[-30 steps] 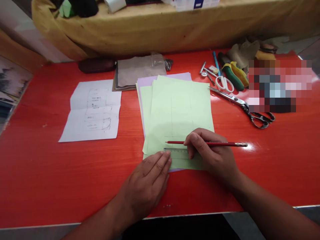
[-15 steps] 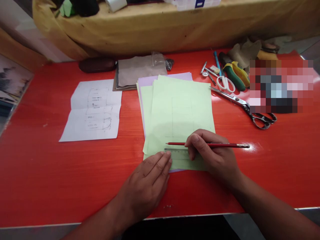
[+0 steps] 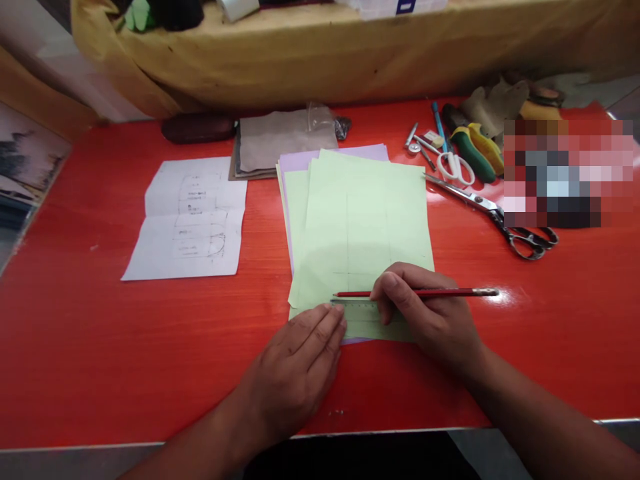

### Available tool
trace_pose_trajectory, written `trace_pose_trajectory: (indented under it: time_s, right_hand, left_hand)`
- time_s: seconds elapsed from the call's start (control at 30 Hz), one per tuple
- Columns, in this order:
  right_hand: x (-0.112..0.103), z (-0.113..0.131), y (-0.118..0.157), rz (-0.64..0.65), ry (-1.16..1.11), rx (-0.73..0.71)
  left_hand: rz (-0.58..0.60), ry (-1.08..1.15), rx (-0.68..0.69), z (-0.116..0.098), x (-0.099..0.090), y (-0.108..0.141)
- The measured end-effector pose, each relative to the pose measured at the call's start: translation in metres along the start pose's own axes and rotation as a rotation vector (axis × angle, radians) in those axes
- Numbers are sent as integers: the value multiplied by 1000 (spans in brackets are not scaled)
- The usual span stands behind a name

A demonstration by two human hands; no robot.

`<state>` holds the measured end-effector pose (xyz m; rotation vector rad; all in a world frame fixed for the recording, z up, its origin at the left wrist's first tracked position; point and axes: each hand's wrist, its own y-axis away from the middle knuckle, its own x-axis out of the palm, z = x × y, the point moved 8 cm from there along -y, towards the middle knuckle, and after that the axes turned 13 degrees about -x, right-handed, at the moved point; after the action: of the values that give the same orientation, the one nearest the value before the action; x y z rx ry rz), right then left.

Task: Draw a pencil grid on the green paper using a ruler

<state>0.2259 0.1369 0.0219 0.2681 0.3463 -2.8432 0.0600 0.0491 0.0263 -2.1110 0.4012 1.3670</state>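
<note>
A sheet of light green paper (image 3: 367, 220) with thin pencil lines lies on a small stack of green and purple sheets. Near its lower edge rests a clear ruler (image 3: 361, 312). My left hand (image 3: 300, 367) lies flat with its fingertips on the ruler's left end, fingers stretched out. In my right hand (image 3: 425, 307) is a red pencil (image 3: 450, 292), held almost level, its tip pointing left just above the ruler's upper edge. The right fingers partly cover the ruler's right part. Whether the tip touches the paper I cannot tell.
A creased white sheet with a drawing (image 3: 185, 220) lies left on the red table (image 3: 75, 347). Large scissors (image 3: 487, 205), white-handled scissors (image 3: 455, 168) and green-yellow pliers (image 3: 475, 150) lie right. Grey sheets (image 3: 285, 140) and a dark case (image 3: 199, 127) are behind.
The pencil tip has come slightly nearer to me, closer to the ruler's edge. My left hand stays on the ruler. The whole view has shifted a little.
</note>
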Motion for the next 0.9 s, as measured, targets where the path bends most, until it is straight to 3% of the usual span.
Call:
trace_pose_trajectory:
  time_s: [0.9]
  right_hand:
    - [2,0,-4,42,43,2]
  left_hand:
    - [6,-8,0,0,1,0]
